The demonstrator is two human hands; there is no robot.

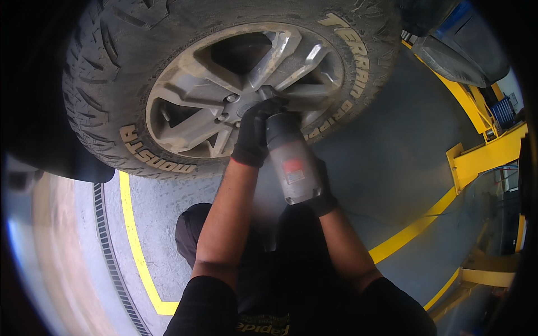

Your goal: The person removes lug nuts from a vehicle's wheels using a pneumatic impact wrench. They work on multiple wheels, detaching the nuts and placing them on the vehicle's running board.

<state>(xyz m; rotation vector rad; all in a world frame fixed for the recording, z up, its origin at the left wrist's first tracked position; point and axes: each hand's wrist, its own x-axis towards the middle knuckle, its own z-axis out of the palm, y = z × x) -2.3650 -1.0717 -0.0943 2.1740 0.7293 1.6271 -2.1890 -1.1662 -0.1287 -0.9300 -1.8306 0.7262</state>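
A grey and black impact wrench (pixel 291 162) points up at the hub of a large wheel, its nose close to the lug nuts. My left hand (pixel 252 134), in a black glove, is closed around the front of the wrench, by a dark socket (pixel 269 92) at the wheel's centre. Behind the tool body, my right hand (pixel 324 190), also gloved, grips the wrench; its fingers are mostly hidden. The grey alloy rim (pixel 193 89) is dusty and has several spokes. A chunky black tyre (pixel 92 89) with pale raised lettering surrounds it.
Yellow lift arms (pixel 487 157) stand at the right. Yellow lines (pixel 134 235) mark the grey floor, and a drain grate (pixel 109 246) runs along the left. Dark vehicle bodywork (pixel 50 162) hangs beside the tyre at left. My knees are below the wheel.
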